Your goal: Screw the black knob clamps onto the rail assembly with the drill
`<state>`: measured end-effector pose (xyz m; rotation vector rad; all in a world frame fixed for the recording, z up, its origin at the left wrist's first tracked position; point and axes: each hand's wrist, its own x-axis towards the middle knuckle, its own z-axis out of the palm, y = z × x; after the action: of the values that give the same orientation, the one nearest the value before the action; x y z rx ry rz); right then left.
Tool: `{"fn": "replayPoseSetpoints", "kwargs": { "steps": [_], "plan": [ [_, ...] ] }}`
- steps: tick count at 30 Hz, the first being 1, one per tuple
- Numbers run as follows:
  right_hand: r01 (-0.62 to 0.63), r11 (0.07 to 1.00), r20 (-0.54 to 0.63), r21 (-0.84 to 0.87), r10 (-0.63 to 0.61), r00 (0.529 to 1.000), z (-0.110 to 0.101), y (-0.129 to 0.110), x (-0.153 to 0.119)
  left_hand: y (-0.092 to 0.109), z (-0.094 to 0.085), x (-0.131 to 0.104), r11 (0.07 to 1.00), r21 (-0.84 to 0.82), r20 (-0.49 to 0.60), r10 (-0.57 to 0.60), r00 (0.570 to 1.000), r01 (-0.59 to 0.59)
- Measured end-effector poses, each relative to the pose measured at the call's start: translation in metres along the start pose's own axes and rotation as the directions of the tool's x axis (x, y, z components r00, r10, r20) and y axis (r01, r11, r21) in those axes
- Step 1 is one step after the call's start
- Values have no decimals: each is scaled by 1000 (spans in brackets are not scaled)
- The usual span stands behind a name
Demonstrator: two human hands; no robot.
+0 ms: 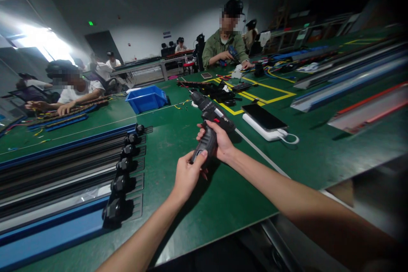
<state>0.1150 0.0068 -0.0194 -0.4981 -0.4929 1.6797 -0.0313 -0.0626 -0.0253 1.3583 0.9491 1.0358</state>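
A black cordless drill (207, 136) is held above the green table (168, 144), its chuck pointing away and to the left. My right hand (222, 141) wraps round the upper part of its grip, just below the red switch. Lower down, my left hand (190, 171) is closed on the bottom end of the grip, with the thumb laid along it. The fingers behind the handle are partly hidden. To the right of the drill, a dark phone (264, 117) lies on a white power bank (266, 129) with a short white cable.
Long profiles with black end fittings (114, 208) lie at the left. A blue bin (147, 98) stands farther back. Red and blue channels (366, 108) lie at the right. Across the table a co-worker (223, 46) holds another drill; a second person (73, 85) sits at the left.
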Motion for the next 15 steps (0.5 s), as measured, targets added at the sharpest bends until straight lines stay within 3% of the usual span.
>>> {"fn": "replayPoseSetpoints", "kwargs": {
  "steps": [8,15],
  "plan": [
    [41,999,-61,-2,-41,997,2,1,2,-5,7,0,988,-155,-165,-52,985,27],
    [60,998,-71,-16,-61,996,2,2,1,-5,9,1,970,-243,-187,-76,979,29]
  ]
}}
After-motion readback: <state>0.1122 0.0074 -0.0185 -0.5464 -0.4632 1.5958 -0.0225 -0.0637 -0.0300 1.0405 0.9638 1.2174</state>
